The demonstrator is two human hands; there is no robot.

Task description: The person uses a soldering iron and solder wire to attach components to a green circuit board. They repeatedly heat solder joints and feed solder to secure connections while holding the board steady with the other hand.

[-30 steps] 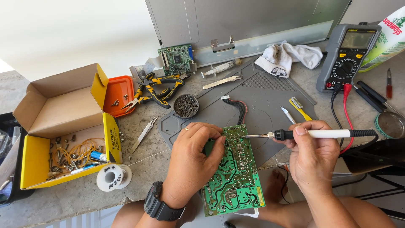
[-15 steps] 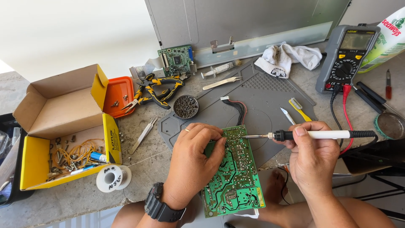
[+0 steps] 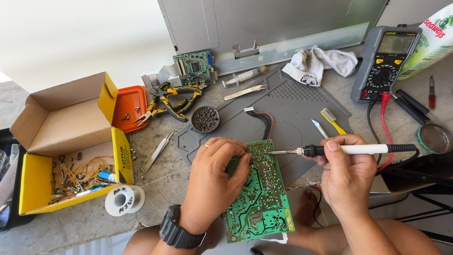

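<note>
A: In the head view, where does the green circuit board (image 3: 261, 193) sit?

B: It lies partly on the near edge of the grey work mat (image 3: 302, 106), its lower end hanging toward the person's lap. The left hand (image 3: 214, 182) rests on the board's left half, fingers curled together and pressing on its top left corner. A black watch (image 3: 177, 231) is on that wrist.

A: And the other hand?

B: The right hand (image 3: 347, 172) is just right of the board, fingers clamped around the white handle of a soldering iron (image 3: 339, 150). The iron lies level, and its metal tip reaches the board's top right edge.

A: What else lies about the board?

B: Beyond it on the mat, a bundle of black and red wires (image 3: 262, 118) and a round tin of small parts (image 3: 205, 118). Farther back, yellow-handled pliers (image 3: 172, 101), a smaller green board (image 3: 193, 67) and a white cloth (image 3: 321, 63). Left of the board lie tweezers (image 3: 158, 150), a spool of solder wire (image 3: 123, 199) and an open yellow cardboard box (image 3: 66, 146) holding screws and rubber bands. Far right of the board stands a grey multimeter (image 3: 387, 61), its red and black leads trailing toward the right hand.
</note>
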